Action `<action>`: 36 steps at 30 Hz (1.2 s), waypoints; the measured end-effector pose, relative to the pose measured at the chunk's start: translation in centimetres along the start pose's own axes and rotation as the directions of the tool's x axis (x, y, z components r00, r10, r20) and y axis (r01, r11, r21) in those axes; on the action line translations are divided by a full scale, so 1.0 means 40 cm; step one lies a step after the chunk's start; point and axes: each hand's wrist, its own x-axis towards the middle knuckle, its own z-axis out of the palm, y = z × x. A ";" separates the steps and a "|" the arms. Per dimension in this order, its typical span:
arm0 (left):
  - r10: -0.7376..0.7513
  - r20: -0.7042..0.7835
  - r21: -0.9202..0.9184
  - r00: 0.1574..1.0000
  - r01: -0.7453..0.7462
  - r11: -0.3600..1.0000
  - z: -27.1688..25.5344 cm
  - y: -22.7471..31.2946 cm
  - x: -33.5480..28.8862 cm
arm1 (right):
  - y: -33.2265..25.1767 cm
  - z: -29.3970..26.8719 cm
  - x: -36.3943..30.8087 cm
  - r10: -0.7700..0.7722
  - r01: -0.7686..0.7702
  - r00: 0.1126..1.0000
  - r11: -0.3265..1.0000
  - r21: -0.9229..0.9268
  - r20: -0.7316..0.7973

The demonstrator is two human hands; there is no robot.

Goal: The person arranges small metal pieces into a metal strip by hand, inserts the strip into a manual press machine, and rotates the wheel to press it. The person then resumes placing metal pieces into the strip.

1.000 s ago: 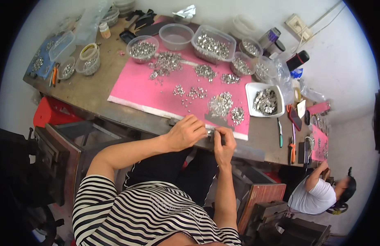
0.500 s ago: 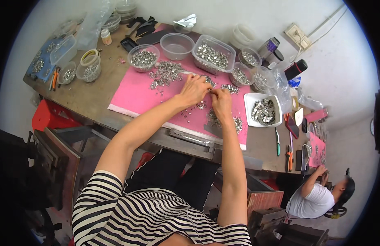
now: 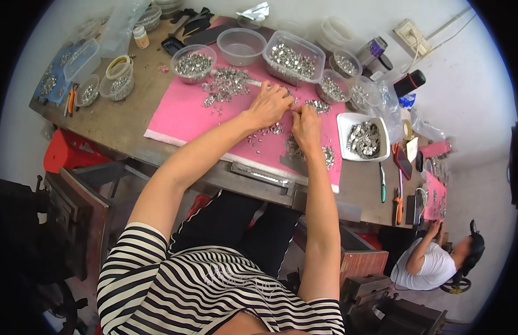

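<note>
Left hand (image 3: 269,104) and right hand (image 3: 306,124) side by side on pink felt mat (image 3: 181,114), fingers pinched together over small shiny metal pieces (image 3: 270,130); exact grip unclear.

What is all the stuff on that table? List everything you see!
Mat: one, pink, middle of the table.
Small metal pieces: too many to count, silver, in heaps on the mat.
Clear tubs: several, along the mat's far edge, most holding pieces.
Tray: one, white, right of the mat, full of pieces.
Table: one, brown.
Other person: one, white top, lower right.
Left hand: on the mat's pieces.
Right hand: beside it, touching pieces.
</note>
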 end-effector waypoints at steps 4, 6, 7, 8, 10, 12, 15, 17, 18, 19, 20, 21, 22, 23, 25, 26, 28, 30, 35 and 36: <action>0.031 0.066 -0.015 0.997 -0.031 0.999 -0.024 -0.008 0.006 | -0.086 -0.102 -0.058 0.070 -0.084 0.990 0.990 0.116 0.120; 0.047 0.065 -0.009 0.997 -0.046 0.999 -0.016 -0.005 0.005 | -0.130 -0.165 -0.115 0.063 -0.121 0.972 0.960 0.251 0.227; 0.063 0.061 0.007 0.996 -0.064 0.998 -0.014 -0.006 0.002 | -0.147 -0.182 -0.146 0.047 -0.117 0.969 0.952 0.283 0.243; 0.077 0.072 -0.013 0.994 -0.076 0.997 -0.011 0.002 0.003 | -0.162 -0.201 -0.180 0.034 -0.114 0.967 0.944 0.310 0.254; 0.080 0.064 0.018 0.995 -0.082 0.996 0.003 0.002 -0.002 | -0.190 -0.218 -0.233 0.006 -0.108 0.958 0.933 0.342 0.286; 0.092 0.056 0.046 0.994 -0.094 0.994 0.011 0.006 0.000 | -0.219 -0.242 -0.261 0.013 -0.133 0.937 0.938 0.319 0.350; 0.114 0.050 0.061 0.992 -0.117 0.991 0.011 0.009 0.002 | -0.229 -0.239 -0.288 -0.022 -0.046 0.948 0.978 0.204 0.318; 0.116 0.036 0.037 0.993 -0.117 0.992 0.007 0.011 0.001 | -0.234 -0.242 -0.288 -0.027 -0.031 0.947 0.984 0.175 0.321; 0.115 0.036 0.038 0.993 -0.117 0.992 0.004 0.012 -0.001 | -0.239 -0.244 -0.286 -0.032 -0.017 0.945 0.989 0.146 0.324; 0.107 0.037 0.015 0.994 -0.107 0.994 0.000 0.013 -0.003 | -0.243 -0.245 -0.282 -0.033 -0.016 0.945 0.989 0.147 0.324; 0.098 0.038 -0.010 0.995 -0.097 0.995 -0.006 0.016 -0.005 | -0.246 -0.247 -0.280 -0.062 0.025 0.945 0.993 0.117 0.321; 0.097 0.038 -0.008 0.995 -0.096 0.995 -0.013 0.020 -0.010 | -0.249 -0.247 -0.277 -0.090 0.066 0.944 0.994 0.086 0.318; 0.084 0.062 -0.065 0.995 -0.080 0.995 -0.021 0.024 -0.018 | -0.253 -0.247 -0.275 -0.092 0.068 0.944 0.994 0.087 0.318; 0.075 0.086 -0.122 0.993 -0.065 0.990 -0.034 0.034 -0.021 | -0.255 -0.248 -0.273 -0.136 0.129 0.938 0.991 0.041 0.318; 0.048 0.121 -0.151 0.992 -0.030 0.988 -0.062 0.054 -0.034 | -0.258 -0.246 -0.270 -0.179 0.191 0.931 0.981 -0.007 0.318; 0.021 0.157 -0.180 0.987 0.008 0.984 -0.072 0.064 -0.044 | -0.261 -0.244 -0.271 -0.201 0.234 0.918 0.971 -0.056 0.342; 0.030 0.123 -0.244 0.992 0.001 0.970 -0.084 0.083 -0.065 | -0.269 -0.243 -0.272 -0.220 0.276 0.904 0.955 -0.108 0.367; 0.036 0.090 -0.306 0.995 -0.006 0.952 -0.104 0.098 -0.088 | -0.281 -0.247 -0.274 -0.207 0.298 0.892 0.938 -0.179 0.402; 0.046 0.160 -0.364 0.986 0.016 0.931 -0.175 0.142 -0.154 | -0.274 -0.234 -0.285 -0.240 0.269 0.928 0.961 -0.067 0.284; 0.045 0.159 -0.363 0.986 0.016 0.931 -0.179 0.146 -0.166 | -0.264 -0.237 -0.280 -0.231 0.219 0.948 0.973 0.079 0.219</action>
